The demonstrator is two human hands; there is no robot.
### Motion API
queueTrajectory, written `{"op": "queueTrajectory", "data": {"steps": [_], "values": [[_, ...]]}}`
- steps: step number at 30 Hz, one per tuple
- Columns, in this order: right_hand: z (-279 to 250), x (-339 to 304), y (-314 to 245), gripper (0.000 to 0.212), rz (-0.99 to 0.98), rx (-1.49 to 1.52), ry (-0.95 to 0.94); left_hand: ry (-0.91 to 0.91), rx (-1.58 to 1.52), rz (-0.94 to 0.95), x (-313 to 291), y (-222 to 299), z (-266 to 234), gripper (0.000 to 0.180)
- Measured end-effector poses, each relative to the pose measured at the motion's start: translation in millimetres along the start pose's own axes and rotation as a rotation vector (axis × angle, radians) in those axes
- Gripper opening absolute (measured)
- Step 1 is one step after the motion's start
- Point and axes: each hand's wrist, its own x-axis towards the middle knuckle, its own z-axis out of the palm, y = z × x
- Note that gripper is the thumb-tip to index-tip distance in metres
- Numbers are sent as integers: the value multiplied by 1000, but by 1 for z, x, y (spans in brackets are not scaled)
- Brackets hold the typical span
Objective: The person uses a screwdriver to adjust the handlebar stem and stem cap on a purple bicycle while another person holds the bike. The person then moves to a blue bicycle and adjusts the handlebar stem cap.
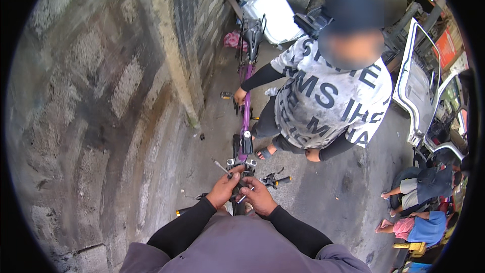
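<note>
My left hand [222, 191] is closed on a screwdriver [221, 167], whose thin metal shaft points up and to the left. Close beside it, my right hand [259, 198] pinches a thin, light-coloured rod [242, 198]. Both hands meet over the front end of a bicycle with a purple frame [247, 102]. Between the fingers is a dark part that I cannot make out. A handlebar end with a brake lever [273, 180] shows just right of my right hand. The bike's saddle [251, 31] is at the far end.
A person in a patterned shirt [328, 96] stands right of the bike, one hand [240, 96] at its frame. A rough wall [116, 106] runs along the left. A white vehicle door frame [415, 81] and two seated people [424, 226] are on the right. White bags [273, 12] lie behind.
</note>
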Motion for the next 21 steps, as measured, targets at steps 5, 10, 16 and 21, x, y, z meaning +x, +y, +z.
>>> {"op": "queueTrajectory", "data": {"steps": [5, 10, 16, 21], "values": [[-21, -27, -46, 39, -159, -435, 102, 217, -190, 134, -7, 29, -19, 37], [-46, -41, -52, 74, -631, -771, 209, 195, -230, 35, -9, 34, -14, 23], [-38, -64, -75, 96, -574, -219, 353, 185, -362, -18, 20, 29, 14, 17], [-74, -74, -88, 74, 71, 540, -16, 139, -264, -86, 29, 38, 19, 10]]}}
